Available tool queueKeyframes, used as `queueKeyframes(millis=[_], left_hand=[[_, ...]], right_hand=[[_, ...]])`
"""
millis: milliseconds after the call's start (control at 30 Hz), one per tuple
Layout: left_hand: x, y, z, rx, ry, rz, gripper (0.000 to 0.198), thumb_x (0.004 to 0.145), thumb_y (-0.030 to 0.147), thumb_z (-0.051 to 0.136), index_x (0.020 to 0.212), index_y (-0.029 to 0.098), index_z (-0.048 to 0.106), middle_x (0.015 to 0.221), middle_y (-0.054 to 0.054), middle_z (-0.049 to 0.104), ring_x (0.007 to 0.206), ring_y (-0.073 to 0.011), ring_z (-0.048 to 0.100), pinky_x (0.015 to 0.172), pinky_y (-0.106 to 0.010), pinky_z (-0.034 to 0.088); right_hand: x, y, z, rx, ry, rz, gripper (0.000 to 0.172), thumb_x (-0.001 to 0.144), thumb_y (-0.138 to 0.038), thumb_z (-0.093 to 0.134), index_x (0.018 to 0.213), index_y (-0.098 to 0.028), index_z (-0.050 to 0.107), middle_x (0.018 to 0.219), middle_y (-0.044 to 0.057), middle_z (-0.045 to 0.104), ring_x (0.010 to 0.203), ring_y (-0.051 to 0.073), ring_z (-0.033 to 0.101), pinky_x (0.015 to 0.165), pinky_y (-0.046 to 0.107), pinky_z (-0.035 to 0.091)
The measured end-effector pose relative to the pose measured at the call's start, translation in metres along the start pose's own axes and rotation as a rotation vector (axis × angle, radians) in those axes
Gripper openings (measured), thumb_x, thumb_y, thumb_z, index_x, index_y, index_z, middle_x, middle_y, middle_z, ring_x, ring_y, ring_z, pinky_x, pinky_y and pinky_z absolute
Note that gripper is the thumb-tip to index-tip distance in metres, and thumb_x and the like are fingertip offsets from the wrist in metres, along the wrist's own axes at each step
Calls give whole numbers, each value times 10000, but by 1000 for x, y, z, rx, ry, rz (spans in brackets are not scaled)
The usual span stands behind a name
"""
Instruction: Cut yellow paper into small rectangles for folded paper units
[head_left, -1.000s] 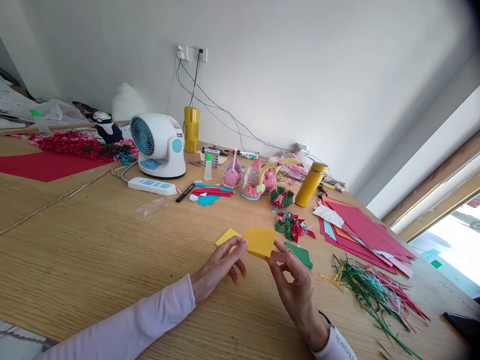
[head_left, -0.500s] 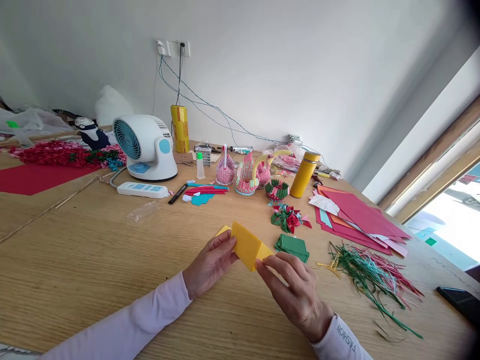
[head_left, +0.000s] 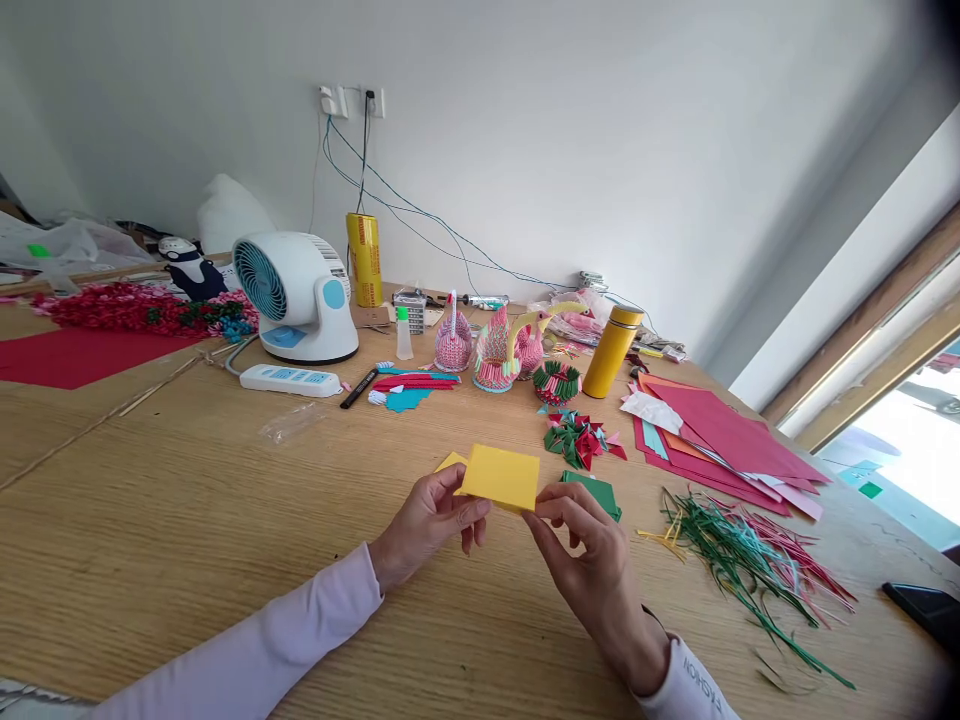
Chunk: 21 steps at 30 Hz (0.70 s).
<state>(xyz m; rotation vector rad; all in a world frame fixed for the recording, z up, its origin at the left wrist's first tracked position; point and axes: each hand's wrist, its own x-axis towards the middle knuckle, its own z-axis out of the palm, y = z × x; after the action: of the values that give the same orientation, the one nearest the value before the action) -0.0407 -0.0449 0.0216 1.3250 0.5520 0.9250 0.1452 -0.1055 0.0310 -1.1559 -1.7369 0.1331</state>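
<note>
A yellow piece of paper [head_left: 501,476] is held above the table between both hands, its broad face turned up toward the camera. My left hand [head_left: 429,520] pinches its left end between thumb and fingers. At the lower right corner, my right hand [head_left: 589,560] grips the same paper with thumb and forefinger. More yellow paper [head_left: 451,461] shows just behind my left fingers, partly hidden. A stack of green paper [head_left: 598,492] lies beyond my right hand, with a pile of folded red and green pieces [head_left: 579,438] behind it.
Thin paper strips [head_left: 750,560] and red sheets [head_left: 735,430] lie on the right, near a phone [head_left: 926,612]. Farther back stand a yellow bottle [head_left: 613,352], folded-paper swans [head_left: 495,355] and a white fan [head_left: 300,300]. A power strip [head_left: 289,380] sits before the fan.
The yellow paper has turned from a tilted, partly opened fold to a flatter, level rectangle. Both hands still hold it, and the right hand has rotated slightly. The view has shifted a little.
</note>
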Motion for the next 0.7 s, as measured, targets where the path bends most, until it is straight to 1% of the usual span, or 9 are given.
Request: queueKeyframes(millis=[67, 167, 267, 333, 433, 500, 600, 700], left_hand=[[0, 1, 1, 0, 7, -12, 211, 820, 301, 636, 931, 157, 531, 698, 29, 563, 490, -76, 553, 421, -183, 451], [0, 2, 1, 13, -11, 7, 224, 807, 302, 647, 926, 151, 532, 800, -3, 583, 571, -113, 618, 404, -187, 478], [1, 0, 1, 18, -32, 16, 223, 789, 289, 665, 901, 138, 544, 831, -27, 600, 676, -141, 641, 423, -182, 503], [1, -1, 1, 18, -25, 6, 231, 792, 287, 663, 926, 132, 555, 834, -34, 605, 700, -142, 639, 430, -175, 507], [1, -2, 1, 14, -18, -6, 252, 811, 308, 640, 974, 132, 566, 857, -33, 593, 681, -132, 637, 426, -171, 506], [0, -2, 1, 13, -19, -5, 247, 831, 341, 610, 958, 134, 565, 862, -31, 584, 648, -126, 638, 417, -175, 504], [0, -1, 2, 35, -5, -12, 272, 859, 405, 551, 892, 136, 546, 778, -21, 579, 607, -137, 642, 404, -186, 501], [0, 0, 3, 50, 27, -42, 311, 872, 456, 507, 856, 145, 510, 676, -6, 571, 596, -149, 642, 410, -196, 503]], right_hand=[[1, 0, 0, 89, -79, 96, 43, 837, -230, 619, 814, -195, 628, 842, 45, 630, 640, 138, 532, 539, 248, 422], [3, 1, 0, 252, -164, 301, 171, 834, -353, 618, 859, -185, 640, 761, 24, 595, 600, 132, 484, 494, 237, 368], [4, 2, 4, 432, -163, 493, 270, 819, -430, 613, 757, -168, 623, 632, -11, 529, 520, 104, 402, 459, 226, 303], [4, 3, 8, 524, -139, 572, 309, 776, -456, 654, 698, -161, 602, 573, -29, 500, 490, 90, 378, 450, 218, 287], [2, 5, 12, 557, -92, 624, 333, 735, -467, 694, 666, -157, 594, 529, -37, 502, 477, 86, 406, 452, 208, 307], [1, 6, 14, 533, -69, 644, 338, 733, -471, 698, 664, -157, 592, 509, -38, 516, 457, 82, 412, 440, 203, 311], [1, 5, 13, 523, -72, 662, 336, 738, -470, 698, 676, -153, 605, 488, -31, 550, 434, 80, 420, 424, 199, 324], [2, 3, 11, 581, -101, 643, 328, 760, -466, 680, 714, -143, 656, 540, 4, 618, 466, 98, 475, 444, 209, 383]])
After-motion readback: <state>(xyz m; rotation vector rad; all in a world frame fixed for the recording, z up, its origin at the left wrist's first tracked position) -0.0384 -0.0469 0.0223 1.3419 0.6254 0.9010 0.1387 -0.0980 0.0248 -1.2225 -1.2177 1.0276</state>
